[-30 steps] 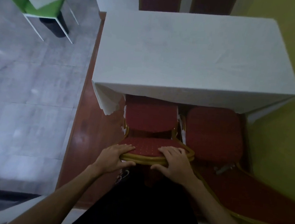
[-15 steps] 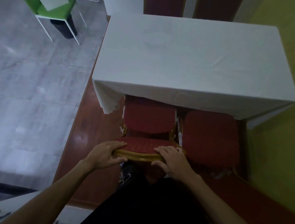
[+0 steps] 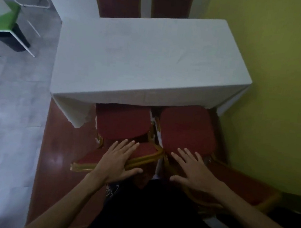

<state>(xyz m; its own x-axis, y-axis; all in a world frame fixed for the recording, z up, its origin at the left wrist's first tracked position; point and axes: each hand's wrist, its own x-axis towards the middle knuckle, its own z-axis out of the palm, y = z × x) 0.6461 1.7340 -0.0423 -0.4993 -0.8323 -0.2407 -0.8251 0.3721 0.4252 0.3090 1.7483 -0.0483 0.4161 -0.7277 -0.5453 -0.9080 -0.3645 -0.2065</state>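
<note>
Fingers [image 3: 125,145] of the left hand [image 3: 118,160] lie straight and spread across the gold top rail of the left chair [image 3: 121,124], thumb out along the near side, gripping nothing. The right hand [image 3: 194,169] is just as flat and splayed, grasping nothing, over the near end of the right chair [image 3: 186,131] back; I cannot tell whether the palm presses it or only hovers. Both seats lie straight ahead of the fingertips, side by side and nearly touching, their far edges tucked under the table [image 3: 147,59] cloth. The left back's rail runs slanted, low at the left and rising toward the gap between the chairs. The right back runs the other way, from under the right hand down to the right along the wall [image 3: 279,88]. So each hand has its own chair nearest, and a push would likely go forward, toward the table's long near edge, which crosses the view
</note>
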